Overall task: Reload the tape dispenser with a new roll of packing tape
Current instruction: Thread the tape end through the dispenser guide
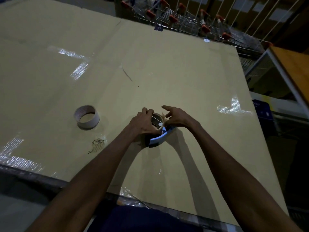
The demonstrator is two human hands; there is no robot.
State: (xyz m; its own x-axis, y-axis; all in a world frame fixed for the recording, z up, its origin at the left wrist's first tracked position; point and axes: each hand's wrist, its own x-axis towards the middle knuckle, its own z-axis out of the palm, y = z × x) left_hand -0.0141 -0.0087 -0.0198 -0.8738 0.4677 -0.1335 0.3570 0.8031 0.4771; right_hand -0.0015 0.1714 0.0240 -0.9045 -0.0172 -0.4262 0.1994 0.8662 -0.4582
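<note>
A blue tape dispenser (161,137) lies on the cardboard-covered table (150,72), near the middle front. A brown tape roll (157,122) sits in the dispenser. My left hand (142,122) grips that roll from its left side. My right hand (175,117) pinches the roll's right edge with thumb and fingers, its index finger stretched out; a bit of loose tape shows by the fingertips. A second, pale roll of packing tape (87,117) lies flat on the table, well to the left of both hands.
Shiny tape strips (78,67) are stuck on the cardboard in several places, and a scuffed patch (98,143) lies left of my forearm. A row of shopping carts (200,24) stands beyond the far edge. At the far right is a wooden surface (294,67).
</note>
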